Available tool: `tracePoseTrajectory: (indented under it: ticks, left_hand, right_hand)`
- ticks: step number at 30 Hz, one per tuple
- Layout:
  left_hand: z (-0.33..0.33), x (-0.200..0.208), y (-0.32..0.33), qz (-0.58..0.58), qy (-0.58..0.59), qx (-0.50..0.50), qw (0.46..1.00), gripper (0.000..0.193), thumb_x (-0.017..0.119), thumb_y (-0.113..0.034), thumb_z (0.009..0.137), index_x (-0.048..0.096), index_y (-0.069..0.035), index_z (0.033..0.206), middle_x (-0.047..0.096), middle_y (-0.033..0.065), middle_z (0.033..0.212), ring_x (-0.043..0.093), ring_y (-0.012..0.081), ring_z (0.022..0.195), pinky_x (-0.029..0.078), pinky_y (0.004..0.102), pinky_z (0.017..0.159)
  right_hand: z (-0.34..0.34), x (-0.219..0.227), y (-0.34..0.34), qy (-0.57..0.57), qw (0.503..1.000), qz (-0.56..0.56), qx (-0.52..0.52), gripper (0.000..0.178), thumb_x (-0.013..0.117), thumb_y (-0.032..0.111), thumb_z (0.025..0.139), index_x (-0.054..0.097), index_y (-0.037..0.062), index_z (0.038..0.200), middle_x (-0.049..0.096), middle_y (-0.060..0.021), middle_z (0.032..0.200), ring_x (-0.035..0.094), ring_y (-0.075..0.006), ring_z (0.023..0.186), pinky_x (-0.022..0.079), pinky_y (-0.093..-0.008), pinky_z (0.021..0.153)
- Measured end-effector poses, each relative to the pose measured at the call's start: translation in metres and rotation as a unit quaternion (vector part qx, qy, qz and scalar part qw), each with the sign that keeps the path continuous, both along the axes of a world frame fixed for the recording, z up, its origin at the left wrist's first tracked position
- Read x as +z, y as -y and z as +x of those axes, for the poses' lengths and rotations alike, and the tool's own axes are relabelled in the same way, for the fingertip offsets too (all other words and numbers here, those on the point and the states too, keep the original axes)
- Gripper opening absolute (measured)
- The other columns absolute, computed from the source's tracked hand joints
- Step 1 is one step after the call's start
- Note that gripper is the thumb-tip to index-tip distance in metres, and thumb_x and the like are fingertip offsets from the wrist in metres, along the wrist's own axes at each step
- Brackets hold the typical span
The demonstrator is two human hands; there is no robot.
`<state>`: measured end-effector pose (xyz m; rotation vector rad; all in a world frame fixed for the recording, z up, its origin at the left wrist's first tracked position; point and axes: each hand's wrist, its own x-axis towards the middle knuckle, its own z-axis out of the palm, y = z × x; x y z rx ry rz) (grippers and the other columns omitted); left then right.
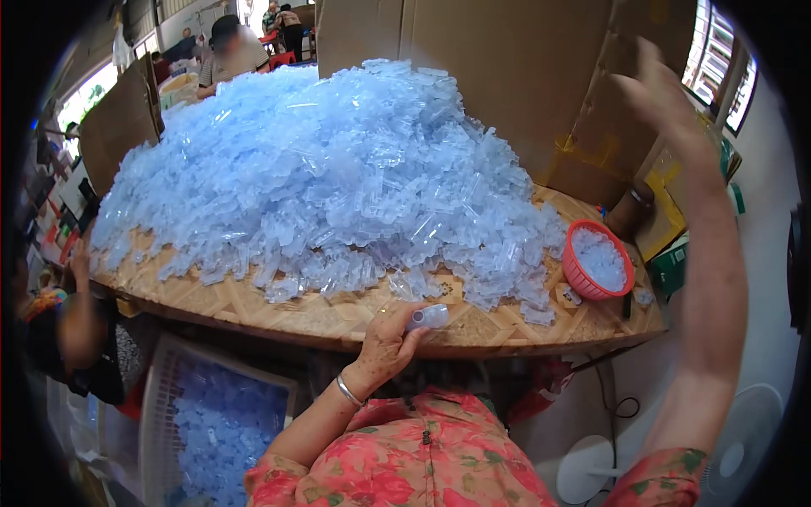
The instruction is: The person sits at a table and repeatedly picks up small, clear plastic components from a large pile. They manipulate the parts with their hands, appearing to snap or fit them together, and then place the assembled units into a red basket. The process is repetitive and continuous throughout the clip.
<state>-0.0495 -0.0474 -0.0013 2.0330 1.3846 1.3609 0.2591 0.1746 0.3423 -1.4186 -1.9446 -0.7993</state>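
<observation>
My left hand [384,345], with a bracelet at the wrist, is at the table's near edge. Its thumb and fingers are closed on a clear plastic tube-shaped piece [431,317] with a round opening at one end. My right hand [663,97] is raised high at the right, before a cardboard sheet; its fingers are apart, somewhat blurred, and nothing shows in them. A large heap of clear, bluish plastic pieces [338,169] covers most of the patterned table [473,329]. Some loose pieces lie close to my left hand.
A red basket [576,269] of small clear pieces stands at the table's right. Below the table at left is a pale crate [156,414] of bluish pieces. Cardboard [507,76] stands behind the heap. People are at the left and far back. A fan [743,444] is lower right.
</observation>
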Motion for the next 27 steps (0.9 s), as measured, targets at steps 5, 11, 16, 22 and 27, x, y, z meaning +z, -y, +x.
tracePoseTrajectory:
  ticks: [5,11,16,22,27]
  left_hand:
    - [0.03,-0.014,-0.017,0.038,0.059,-0.069,0.995,0.033,0.068,-0.01,0.084,0.06,-0.003,0.115,0.064,0.0178,0.096,0.063,0.0352,0.088,0.05,0.0413,0.075]
    - [0.017,-0.042,-0.01,0.068,0.088,0.033,0.993,0.032,0.067,-0.013,0.085,0.059,-0.004,0.114,0.064,0.0188,0.103,0.062,0.0379,0.096,0.05,0.0435,0.082]
    - [0.0,-0.027,0.003,0.075,0.077,0.033,0.994,0.032,0.066,-0.015,0.084,0.058,-0.004,0.114,0.062,0.018,0.102,0.06,0.0382,0.095,0.048,0.0455,0.081]
    - [-0.012,-0.014,0.014,0.05,0.049,-0.019,0.997,0.034,0.067,-0.014,0.084,0.058,-0.007,0.116,0.062,0.0181,0.1,0.06,0.0385,0.095,0.048,0.0444,0.08]
    - [-0.034,0.006,0.035,0.027,-0.004,-0.019,0.999,0.037,0.069,-0.017,0.082,0.058,-0.005,0.116,0.065,0.0191,0.097,0.063,0.0376,0.092,0.05,0.0436,0.08]
  right_hand:
    - [0.386,0.124,0.007,-0.399,0.917,0.014,-0.012,0.056,0.06,0.052,0.086,0.063,0.0069,0.12,0.069,-0.0012,0.092,0.058,-0.0071,0.063,0.047,-0.0225,0.059]
    - [0.053,-0.034,0.049,-0.324,0.906,-0.073,0.264,0.04,0.05,0.02,0.099,0.048,0.0086,0.137,0.058,0.0031,0.08,0.047,-0.0027,0.059,0.038,-0.0187,0.053]
    - [-0.157,-0.136,0.207,-0.165,0.68,-0.434,0.568,0.062,0.058,-0.002,0.085,0.039,0.0041,0.144,0.064,-0.0079,0.091,0.063,-0.0149,0.072,0.056,-0.0265,0.064]
    - [-0.193,-0.169,0.313,-0.039,0.33,-0.726,0.603,0.085,0.069,0.044,0.088,0.024,0.009,0.151,0.064,-0.0084,0.109,0.061,-0.0176,0.085,0.048,-0.0337,0.072]
    - [-0.184,-0.179,0.316,-0.084,0.314,-0.707,0.628,0.08,0.069,0.042,0.088,0.028,0.0073,0.147,0.064,-0.0092,0.108,0.061,-0.0179,0.085,0.048,-0.033,0.071]
